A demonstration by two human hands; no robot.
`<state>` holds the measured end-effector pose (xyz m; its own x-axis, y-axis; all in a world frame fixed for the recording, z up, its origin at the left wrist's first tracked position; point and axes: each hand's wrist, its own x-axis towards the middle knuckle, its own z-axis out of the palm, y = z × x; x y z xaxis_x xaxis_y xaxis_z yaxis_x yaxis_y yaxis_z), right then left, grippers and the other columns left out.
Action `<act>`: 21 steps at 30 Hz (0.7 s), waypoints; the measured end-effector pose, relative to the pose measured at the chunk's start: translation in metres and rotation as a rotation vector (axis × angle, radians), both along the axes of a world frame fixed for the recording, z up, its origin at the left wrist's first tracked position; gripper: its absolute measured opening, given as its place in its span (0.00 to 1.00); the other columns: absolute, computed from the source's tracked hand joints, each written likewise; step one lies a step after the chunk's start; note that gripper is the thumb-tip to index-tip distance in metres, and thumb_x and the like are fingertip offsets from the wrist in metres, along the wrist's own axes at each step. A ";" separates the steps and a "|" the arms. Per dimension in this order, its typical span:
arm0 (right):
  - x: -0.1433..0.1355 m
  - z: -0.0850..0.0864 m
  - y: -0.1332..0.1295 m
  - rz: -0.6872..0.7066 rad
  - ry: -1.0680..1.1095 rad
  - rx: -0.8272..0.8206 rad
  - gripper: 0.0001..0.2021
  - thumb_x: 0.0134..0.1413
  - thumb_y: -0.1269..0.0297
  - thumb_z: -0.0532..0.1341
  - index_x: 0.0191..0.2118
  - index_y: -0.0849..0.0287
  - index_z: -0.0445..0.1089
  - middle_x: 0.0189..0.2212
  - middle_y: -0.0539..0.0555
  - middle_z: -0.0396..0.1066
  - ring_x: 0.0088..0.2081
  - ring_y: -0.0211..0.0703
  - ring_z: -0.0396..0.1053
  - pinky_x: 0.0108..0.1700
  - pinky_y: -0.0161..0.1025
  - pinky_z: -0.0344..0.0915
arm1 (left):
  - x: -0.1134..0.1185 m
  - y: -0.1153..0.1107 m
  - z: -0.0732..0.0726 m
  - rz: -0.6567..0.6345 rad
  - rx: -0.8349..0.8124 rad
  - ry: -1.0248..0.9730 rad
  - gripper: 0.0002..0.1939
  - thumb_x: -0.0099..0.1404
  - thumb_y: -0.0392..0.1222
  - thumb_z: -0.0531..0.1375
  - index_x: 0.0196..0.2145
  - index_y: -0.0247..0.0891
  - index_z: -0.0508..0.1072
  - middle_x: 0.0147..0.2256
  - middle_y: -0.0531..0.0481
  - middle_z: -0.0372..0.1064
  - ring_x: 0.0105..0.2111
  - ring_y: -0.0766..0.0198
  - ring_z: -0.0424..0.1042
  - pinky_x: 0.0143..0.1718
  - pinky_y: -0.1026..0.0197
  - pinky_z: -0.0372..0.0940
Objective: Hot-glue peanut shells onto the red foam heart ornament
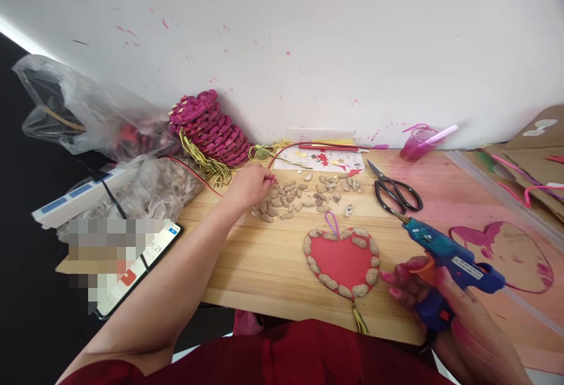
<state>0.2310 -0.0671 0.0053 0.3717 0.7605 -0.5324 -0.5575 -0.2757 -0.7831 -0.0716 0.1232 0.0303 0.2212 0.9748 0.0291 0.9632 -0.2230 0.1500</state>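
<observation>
Leaning stick (442, 133) in cup (412, 149), right grip (467, 310) clasping glue gun (436, 240), left grip (252, 184) near peanuts (284, 200), hold unclear

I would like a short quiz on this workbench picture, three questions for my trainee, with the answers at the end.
1. Which hand grips the glue gun?
2. True or false: a purple loop is at the top of the red heart.
3. Fill in: the left hand is by the loose ____ on the table.

Key: 1. The right hand. 2. True. 3. Peanuts.
</observation>
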 end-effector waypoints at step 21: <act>0.002 -0.002 0.001 -0.001 0.000 -0.030 0.23 0.20 0.54 0.81 0.28 0.57 0.79 0.27 0.53 0.78 0.30 0.51 0.79 0.34 0.42 0.80 | -0.018 0.009 -0.019 -0.020 0.196 -0.167 0.18 0.68 0.48 0.54 0.31 0.38 0.80 0.32 0.46 0.76 0.35 0.56 0.72 0.41 0.58 0.65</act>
<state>0.2329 -0.0659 0.0032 0.3722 0.7438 -0.5552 -0.5577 -0.2989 -0.7743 -0.0898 0.1322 0.0108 0.2163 0.9424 0.2553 0.9237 -0.2821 0.2590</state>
